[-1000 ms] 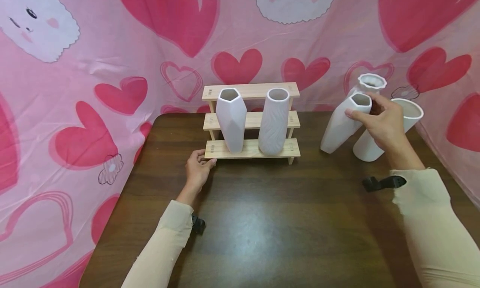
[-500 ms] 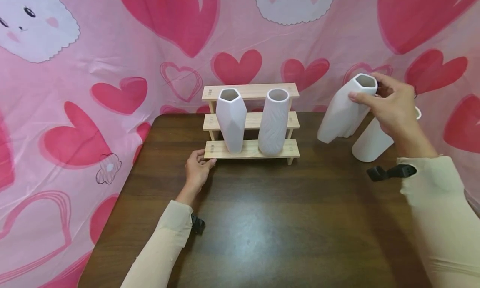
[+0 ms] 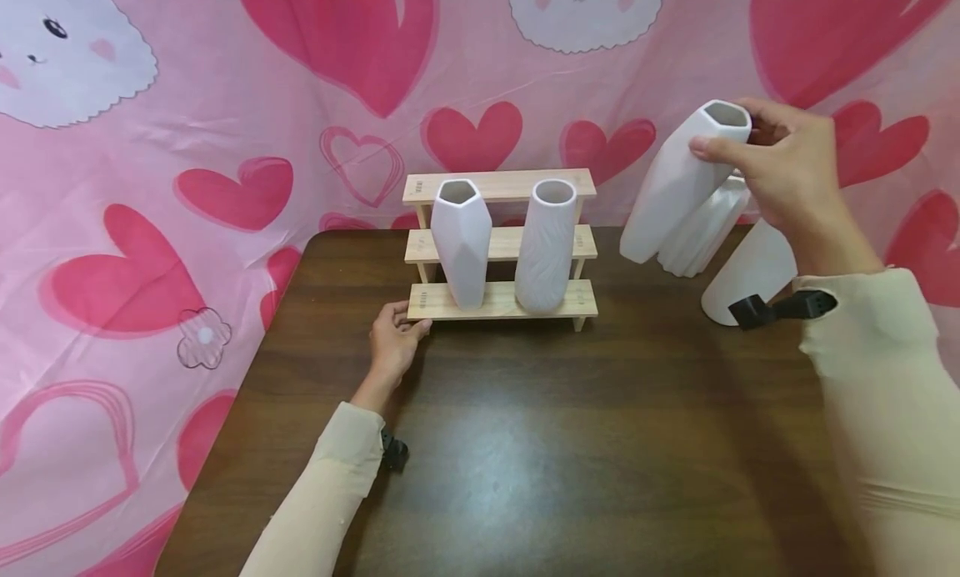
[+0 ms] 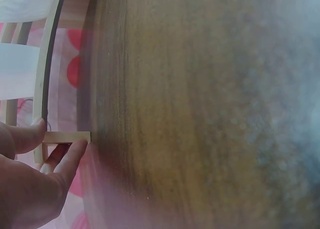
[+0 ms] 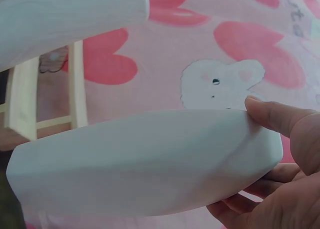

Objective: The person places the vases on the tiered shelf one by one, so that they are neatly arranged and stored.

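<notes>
My right hand (image 3: 798, 156) pinches a white faceted vase (image 3: 675, 185) near its rim, thumb in front and fingers behind. The vase tilts, its base down to the left, raised off the table; its smooth side (image 5: 145, 164) fills the right wrist view. At the lower left corner of a three-step wooden stand (image 3: 501, 300), my left hand (image 3: 393, 343) grips the bottom board's end. In the left wrist view the thumb presses the board and fingers touch the stand's leg (image 4: 67, 137). On the bottom step stand another faceted vase (image 3: 463, 243) and a leaf-textured cylindrical vase (image 3: 547, 248).
Behind the held vase stands a ribbed white vase (image 3: 705, 231), partly covered. A smooth white vase (image 3: 750, 273) stands right of it, its top hidden by my right hand and wrist. A pink heart-printed cloth (image 3: 480, 60) hangs behind the dark wooden table (image 3: 480, 444).
My right hand has lifted the faceted vase up off the table, away from the other vases at the right. The left hand keeps its grip on the stand.
</notes>
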`<state>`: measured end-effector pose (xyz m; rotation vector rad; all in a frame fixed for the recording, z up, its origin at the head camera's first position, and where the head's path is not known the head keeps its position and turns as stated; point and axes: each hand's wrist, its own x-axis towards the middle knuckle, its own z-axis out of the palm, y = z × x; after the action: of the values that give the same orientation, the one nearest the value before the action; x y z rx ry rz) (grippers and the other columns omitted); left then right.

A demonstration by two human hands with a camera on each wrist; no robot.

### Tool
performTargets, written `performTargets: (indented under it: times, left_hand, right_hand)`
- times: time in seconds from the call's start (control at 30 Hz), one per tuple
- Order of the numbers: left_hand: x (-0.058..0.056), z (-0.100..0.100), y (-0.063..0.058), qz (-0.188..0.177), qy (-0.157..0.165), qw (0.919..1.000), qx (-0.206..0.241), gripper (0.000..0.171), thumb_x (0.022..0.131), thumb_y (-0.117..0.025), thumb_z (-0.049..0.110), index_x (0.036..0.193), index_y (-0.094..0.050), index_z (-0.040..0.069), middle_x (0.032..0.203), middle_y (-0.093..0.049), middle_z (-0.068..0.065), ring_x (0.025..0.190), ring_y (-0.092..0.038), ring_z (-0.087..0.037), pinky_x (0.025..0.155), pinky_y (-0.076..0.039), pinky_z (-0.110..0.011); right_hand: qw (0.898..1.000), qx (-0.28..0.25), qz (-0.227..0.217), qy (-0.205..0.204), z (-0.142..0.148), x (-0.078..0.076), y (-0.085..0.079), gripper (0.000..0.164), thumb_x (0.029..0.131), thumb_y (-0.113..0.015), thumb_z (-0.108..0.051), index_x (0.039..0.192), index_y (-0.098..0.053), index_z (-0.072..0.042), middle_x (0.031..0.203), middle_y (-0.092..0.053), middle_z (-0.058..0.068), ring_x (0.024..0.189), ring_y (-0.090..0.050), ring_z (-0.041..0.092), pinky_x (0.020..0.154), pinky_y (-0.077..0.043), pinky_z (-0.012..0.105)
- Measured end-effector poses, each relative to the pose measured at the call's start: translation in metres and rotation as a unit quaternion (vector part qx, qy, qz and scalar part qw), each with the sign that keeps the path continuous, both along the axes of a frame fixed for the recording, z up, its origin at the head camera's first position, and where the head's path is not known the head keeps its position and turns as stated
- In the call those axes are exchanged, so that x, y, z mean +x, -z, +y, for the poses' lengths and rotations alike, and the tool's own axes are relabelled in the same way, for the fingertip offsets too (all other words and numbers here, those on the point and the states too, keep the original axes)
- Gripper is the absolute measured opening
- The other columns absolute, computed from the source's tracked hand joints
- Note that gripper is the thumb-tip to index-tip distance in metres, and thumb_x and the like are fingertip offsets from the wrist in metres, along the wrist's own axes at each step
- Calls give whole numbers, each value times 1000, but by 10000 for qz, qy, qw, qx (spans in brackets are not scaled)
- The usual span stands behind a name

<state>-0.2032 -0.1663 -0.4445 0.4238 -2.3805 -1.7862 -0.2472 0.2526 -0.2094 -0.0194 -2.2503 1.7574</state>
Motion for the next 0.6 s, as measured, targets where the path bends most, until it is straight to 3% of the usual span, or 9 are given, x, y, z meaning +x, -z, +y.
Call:
performTargets:
  times: [0.27,0.43,0.6]
  left_hand:
    - [-1,1,0,-33,37,9999,-95,46,86,-72,7,128,-52,3,113,-66,-15,95,-66,-26,74,-53,-27]
    - [-2,2,-1,-26,56,9999,-87,46,86,-72,7,128,-52,3,113,-66,-16,96,-65,-26,74,-54,-27]
    - [-1,2,-2,-48,64,9999,-87,46,86,-72,7,127,-52,3,112,-66,-15,95,-65,-25,74,-54,-27]
  right_hand:
    - [9998,170,-50,-5,-13,-3,-23,52,68,-89,-23,117,-71,-19,100,-68,-2,91,-60,12,69,-49,14]
    - [9999,11,102,-127,-22,-7,-32,52,67,-90,-20,115,-72,-16,102,-67,0,92,-59,14,70,-51,13]
    - [9999,-11,10,-104,-26,-9,-40,58,65,-90,-26,119,-70,-18,111,-64,1,97,-56,14,94,-48,23]
